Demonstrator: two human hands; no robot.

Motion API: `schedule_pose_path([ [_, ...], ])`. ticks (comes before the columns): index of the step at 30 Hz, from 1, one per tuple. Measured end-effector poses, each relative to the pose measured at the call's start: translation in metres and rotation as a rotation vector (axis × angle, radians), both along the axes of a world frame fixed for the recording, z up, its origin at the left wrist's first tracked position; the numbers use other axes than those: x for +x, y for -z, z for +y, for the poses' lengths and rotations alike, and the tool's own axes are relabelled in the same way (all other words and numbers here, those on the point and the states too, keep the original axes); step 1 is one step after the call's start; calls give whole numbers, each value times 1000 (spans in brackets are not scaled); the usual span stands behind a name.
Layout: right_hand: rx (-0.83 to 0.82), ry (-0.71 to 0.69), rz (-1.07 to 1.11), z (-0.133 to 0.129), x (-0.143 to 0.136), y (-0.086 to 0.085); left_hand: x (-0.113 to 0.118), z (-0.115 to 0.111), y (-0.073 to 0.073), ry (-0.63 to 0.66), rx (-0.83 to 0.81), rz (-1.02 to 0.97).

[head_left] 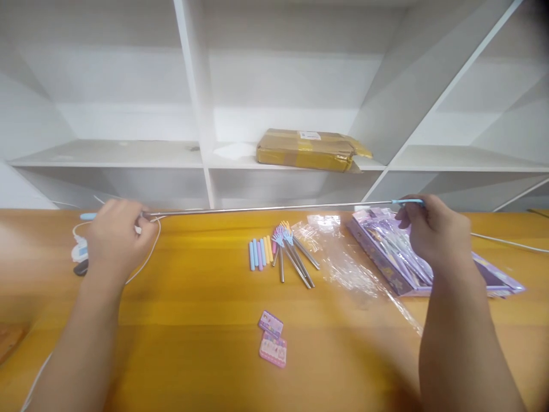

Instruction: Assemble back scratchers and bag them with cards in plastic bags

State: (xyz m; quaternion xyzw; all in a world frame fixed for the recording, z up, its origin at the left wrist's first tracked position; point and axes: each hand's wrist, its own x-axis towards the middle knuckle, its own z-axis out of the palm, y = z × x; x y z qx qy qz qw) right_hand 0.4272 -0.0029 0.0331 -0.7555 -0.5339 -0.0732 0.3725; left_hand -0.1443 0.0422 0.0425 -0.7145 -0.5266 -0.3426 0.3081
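Observation:
A long thin metal rod [266,208] stretches level across the view, above the back of the wooden table. My left hand [120,240] is closed round its left end, where a light blue handle sticks out past the fist. At the other end my right hand [437,229] pinches a light blue tip. Below the rod lie several pastel handles [259,254] in a row. Beside them several short metal rods [300,263] with small hand-shaped heads in blue, purple and orange are fanned out. Two small pink and purple cards [273,349] overlap nearer to me.
Crumpled clear plastic wrappers [351,269] lie right of the rods. A purple box [386,263] of wrapped items sits under my right hand. A torn cardboard box [304,150] rests on the white shelf [103,153]. A white plug and cable [79,250] are by my left wrist.

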Motion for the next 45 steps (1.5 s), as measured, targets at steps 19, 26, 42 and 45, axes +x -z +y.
schedule_pose_path([
  [19, -68, 141, 53, -7, -5, -8, -1, -11, -14, 37, -156, -4],
  [26, -251, 55, -219, -9, 2, 2, -19, -8, -14, 60, -166, 90],
  [42, 14, -96, -480, 3, -98, 33, 97, -17, 58, 398, -271, 40],
  [45, 83, -141, -512, -5, -103, 32, 108, -34, 59, 406, -242, -6],
])
